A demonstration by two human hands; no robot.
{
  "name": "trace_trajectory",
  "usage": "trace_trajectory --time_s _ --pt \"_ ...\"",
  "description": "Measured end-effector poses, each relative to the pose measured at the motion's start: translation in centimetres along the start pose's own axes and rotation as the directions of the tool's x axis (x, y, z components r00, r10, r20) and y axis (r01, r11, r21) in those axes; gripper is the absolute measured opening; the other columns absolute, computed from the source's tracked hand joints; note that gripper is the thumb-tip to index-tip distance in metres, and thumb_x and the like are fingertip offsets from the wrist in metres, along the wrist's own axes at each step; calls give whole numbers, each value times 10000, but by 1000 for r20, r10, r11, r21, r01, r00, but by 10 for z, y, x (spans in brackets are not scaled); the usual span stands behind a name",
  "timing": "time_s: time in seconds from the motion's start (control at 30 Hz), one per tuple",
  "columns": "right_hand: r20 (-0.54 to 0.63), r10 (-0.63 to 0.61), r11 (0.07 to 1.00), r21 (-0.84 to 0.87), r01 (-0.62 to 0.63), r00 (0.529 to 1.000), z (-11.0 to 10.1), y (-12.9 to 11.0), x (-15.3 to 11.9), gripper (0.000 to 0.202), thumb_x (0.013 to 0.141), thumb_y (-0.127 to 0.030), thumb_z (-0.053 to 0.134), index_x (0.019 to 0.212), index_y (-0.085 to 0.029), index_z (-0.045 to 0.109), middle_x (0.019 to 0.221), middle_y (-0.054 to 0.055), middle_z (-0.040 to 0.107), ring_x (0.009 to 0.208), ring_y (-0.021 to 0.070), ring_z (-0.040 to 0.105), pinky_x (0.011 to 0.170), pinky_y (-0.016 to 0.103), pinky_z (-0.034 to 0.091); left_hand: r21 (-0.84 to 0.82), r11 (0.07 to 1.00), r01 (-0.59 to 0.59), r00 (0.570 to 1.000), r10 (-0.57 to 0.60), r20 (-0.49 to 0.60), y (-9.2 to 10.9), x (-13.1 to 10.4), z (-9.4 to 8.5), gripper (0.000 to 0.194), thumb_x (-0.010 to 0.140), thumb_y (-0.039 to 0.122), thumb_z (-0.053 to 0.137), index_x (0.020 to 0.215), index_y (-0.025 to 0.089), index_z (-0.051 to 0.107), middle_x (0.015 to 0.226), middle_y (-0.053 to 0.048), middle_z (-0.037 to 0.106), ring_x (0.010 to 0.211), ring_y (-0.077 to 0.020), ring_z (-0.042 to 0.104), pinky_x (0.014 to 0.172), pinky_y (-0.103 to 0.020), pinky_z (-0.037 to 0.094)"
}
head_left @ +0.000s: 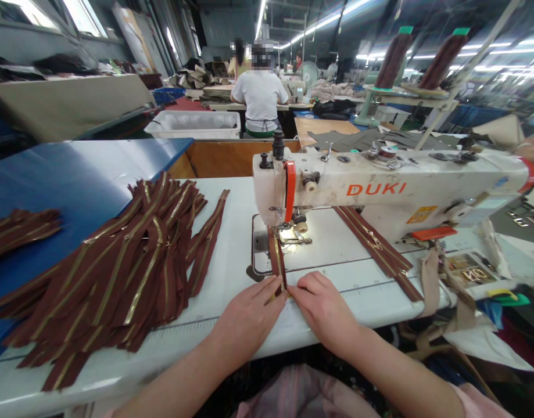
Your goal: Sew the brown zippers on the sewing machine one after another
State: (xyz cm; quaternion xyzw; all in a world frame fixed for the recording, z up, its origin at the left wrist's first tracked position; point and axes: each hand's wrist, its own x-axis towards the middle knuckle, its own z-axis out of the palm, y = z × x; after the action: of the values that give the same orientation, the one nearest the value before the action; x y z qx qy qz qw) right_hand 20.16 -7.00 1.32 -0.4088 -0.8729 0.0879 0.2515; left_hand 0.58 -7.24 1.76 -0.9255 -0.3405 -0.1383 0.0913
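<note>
A brown zipper strip (276,255) with gold teeth runs from under the presser foot of the white sewing machine (319,186) toward me. My left hand (249,313) is closed on the strip's near end from the left. From the right, my right hand (325,307) pinches the same end with its fingertips. A large heap of brown zippers (118,278) lies to the left, with a separate folded one (208,244) beside it. More brown zippers (373,241) with metal pulls lie right of the needle, partly behind the machine arm.
A blue surface (88,168) at the left bears another zipper bundle (22,229). Two brown thread cones (394,58) stand behind the machine. A tray of metal parts (471,270) sits at the right. Ahead, a person in a white shirt (261,96) sits beyond a white bin (194,123).
</note>
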Motion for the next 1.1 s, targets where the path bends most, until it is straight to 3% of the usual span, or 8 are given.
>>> trace_trajectory --time_s 0.3,0.53,0.73,0.83,0.93,1.0,1.1 --pt "32 -108 980 -165 112 994 5 3 -3 95 880 -135 580 964 -125 625 836 62 572 828 214 481 756 342 439 -39 999 -18 999 17 -37 -3 -1 -6 320 929 126 371 1132 127 618 1195 -144 647 1134 -222 599 953 -356 514" --pt "104 -144 970 -180 161 984 -1 3 -1 74 890 -145 571 941 -122 619 857 65 580 832 210 467 766 335 424 -159 985 70 997 -75 -25 -6 -1 -2 349 947 123 327 1184 124 583 1190 -100 649 1127 -188 583 981 -361 497" --pt "143 -187 971 -124 205 972 -10 7 -1 155 901 -136 545 1035 -106 617 899 79 607 867 212 481 793 345 435 -151 988 22 999 -17 34 -4 5 -5 332 958 135 344 1153 108 611 1130 -116 649 1120 -230 553 976 -404 481" --pt "122 -191 982 31 189 974 -15 16 2 166 913 -122 514 1012 -150 645 864 57 614 847 192 503 769 312 448 -127 992 4 999 1 44 -5 4 -4 327 959 143 352 1153 124 614 1136 -109 640 1115 -235 551 964 -407 484" --pt "12 -121 984 132 119 993 -14 26 17 192 924 -126 483 961 -169 666 841 51 618 818 177 526 743 289 462 -110 994 -2 999 8 51 -6 3 -2 335 954 133 351 1181 114 597 1143 -123 630 1101 -236 555 953 -402 487" --pt "-51 -48 994 96 53 998 -9 33 32 183 927 -150 484 948 -163 666 857 64 623 824 184 537 744 299 470 -100 995 -1 999 6 52 -6 4 -3 343 952 129 347 1185 110 597 1145 -132 630 1110 -237 549 950 -400 488" --pt "-25 -18 1000 -24 17 1000 -1 38 53 144 917 -174 522 938 -152 662 857 72 627 828 200 542 754 320 470 -79 997 4 998 1 68 -5 4 -4 353 952 125 336 1170 119 613 1142 -126 637 1121 -235 544 949 -396 488"
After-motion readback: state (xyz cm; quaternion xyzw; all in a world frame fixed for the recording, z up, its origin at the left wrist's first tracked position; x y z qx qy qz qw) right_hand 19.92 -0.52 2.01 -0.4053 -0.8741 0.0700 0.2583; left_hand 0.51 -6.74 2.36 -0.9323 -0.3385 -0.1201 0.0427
